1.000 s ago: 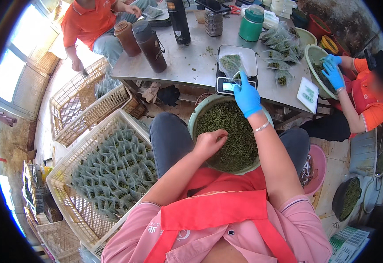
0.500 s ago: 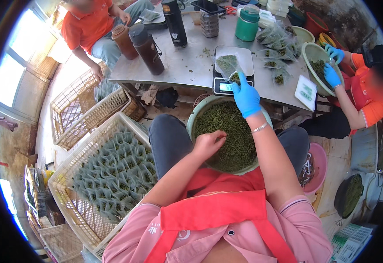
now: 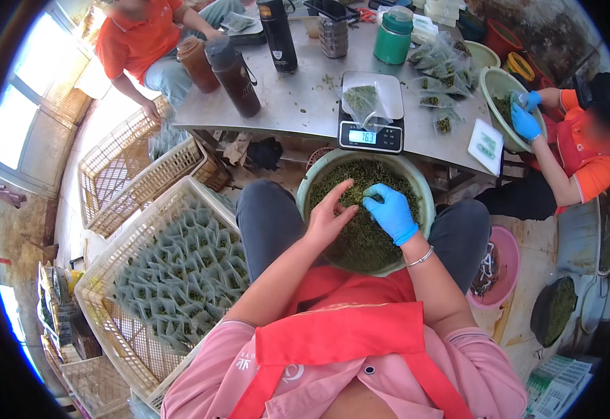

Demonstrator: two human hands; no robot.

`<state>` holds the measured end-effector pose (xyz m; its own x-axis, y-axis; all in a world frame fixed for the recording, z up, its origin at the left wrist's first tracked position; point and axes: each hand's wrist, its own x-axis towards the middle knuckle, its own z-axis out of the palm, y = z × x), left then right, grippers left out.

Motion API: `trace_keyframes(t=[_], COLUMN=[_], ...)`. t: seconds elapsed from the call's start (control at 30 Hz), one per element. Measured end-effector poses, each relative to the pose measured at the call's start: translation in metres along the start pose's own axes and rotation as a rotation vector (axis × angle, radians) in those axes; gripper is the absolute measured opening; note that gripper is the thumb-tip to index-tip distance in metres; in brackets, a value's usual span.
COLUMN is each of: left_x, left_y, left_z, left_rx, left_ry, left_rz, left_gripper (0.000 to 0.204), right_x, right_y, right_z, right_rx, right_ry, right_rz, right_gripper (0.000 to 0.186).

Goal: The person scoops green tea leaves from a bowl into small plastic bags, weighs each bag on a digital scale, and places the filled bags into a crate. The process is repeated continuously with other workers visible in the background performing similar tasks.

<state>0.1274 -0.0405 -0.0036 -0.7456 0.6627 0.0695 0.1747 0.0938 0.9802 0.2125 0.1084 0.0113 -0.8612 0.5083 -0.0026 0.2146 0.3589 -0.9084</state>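
We find the fingers of the left hand (image 3: 330, 215), which is bare, parted over the green grains (image 3: 364, 251), with thumb and forefinger apart. The right hand (image 3: 391, 216), in a blue glove, has its thumb and fingertips drawn together just beside it; we cannot tell whether a grain or sprig is pinched there. Loose material slipping from either hand would, in our judgement, mostly drop back below.

The grains lie in a pale green basin (image 3: 427, 199) between the person's knees. We cannot see what supports it; a shift of the legs could tip it.

Beyond the basin, a clear bag (image 3: 362, 103), partly filled with green material, lies on the scale (image 3: 392, 133), its unfilled end toward the display. The scale stands near the edge of the table (image 3: 298, 105). We judge that a knock from a passing forearm could slide the bag off or spill it, and that anything leaning on the pan would falsify the reading.

To the right of the scale we note a heap of filled bags (image 3: 443, 66); to the person's left, a slatted crate (image 3: 134, 370) holds many more, packed close.
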Motion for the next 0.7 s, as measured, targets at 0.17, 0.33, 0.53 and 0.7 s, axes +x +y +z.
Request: trace_keyframes(t=[0.17, 0.33, 0.53, 0.7], left_x=[-0.004, -0.004, 0.003, -0.002], left_y=[-0.005, -0.005, 0.000, -0.007], left_z=[-0.002, -0.009, -0.012, -0.008], left_rx=[-0.006, 0.204, -0.300, -0.253], left_ry=[-0.032, -0.056, 0.026, -0.093], left_rz=[-0.099, -0.080, -0.228, -0.212], left_gripper=[0.028, 0.014, 0.012, 0.020], right_x=[-0.008, -0.010, -0.015, -0.014], right_y=[-0.007, 0.008, 0.002, 0.004], right_z=[-0.003, -0.002, -0.025, -0.026], right_rx=[-0.171, 0.237, 0.582, 0.325], right_ry=[-0.079, -0.041, -0.080, -0.311], right_rz=[-0.062, 0.094, 0.342, 0.294], right_gripper=[0.015, 0.012, 0.014, 0.024])
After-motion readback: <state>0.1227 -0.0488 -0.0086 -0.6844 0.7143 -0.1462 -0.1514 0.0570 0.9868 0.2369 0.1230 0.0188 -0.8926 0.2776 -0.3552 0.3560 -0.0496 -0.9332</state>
